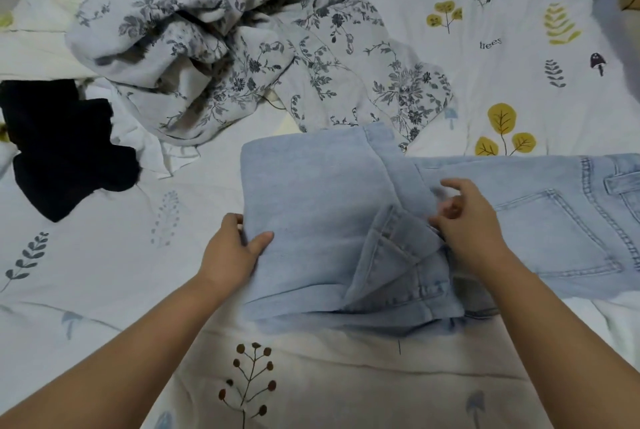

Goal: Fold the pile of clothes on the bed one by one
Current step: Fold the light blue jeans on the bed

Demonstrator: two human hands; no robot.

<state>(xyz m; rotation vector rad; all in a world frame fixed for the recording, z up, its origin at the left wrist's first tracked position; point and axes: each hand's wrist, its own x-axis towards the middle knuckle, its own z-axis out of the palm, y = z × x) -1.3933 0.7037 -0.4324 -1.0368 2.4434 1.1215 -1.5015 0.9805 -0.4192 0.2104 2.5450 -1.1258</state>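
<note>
The jeans (433, 221) lie across the bed (104, 273) right in front of the person, long axis running left to right: the waistband and back pocket are out at the right edge of view, and the legs have been doubled over so a thick folded block sits in the middle. The left hand (230, 254) has the near left edge of that block in its grip, thumb on top of the denim and fingers tucked under or behind the fold. The right hand (465, 221) rests where the folded hem end meets the flat seat part, fingers loosely bent, thumb and forefinger close together at the cloth; it looks like a light pinch on the hem, but I can't say for sure that it holds anything. What the next move turns on, I'd judge, is that the unfolded part stretches away to the right of both hands, so the folded block would have to travel along the long axis toward the waistband. The left hand is the one placed to carry it over, while the right sits nearer the crease line and could pin it. The floral garment (242, 48) lies crumpled at the far side of the bed, its nearest corner just touching the jeans' top edge, and the black garment (62, 144) lies well off to the left on some white cloth (152, 148); both seem to be waiting their turn.
</note>
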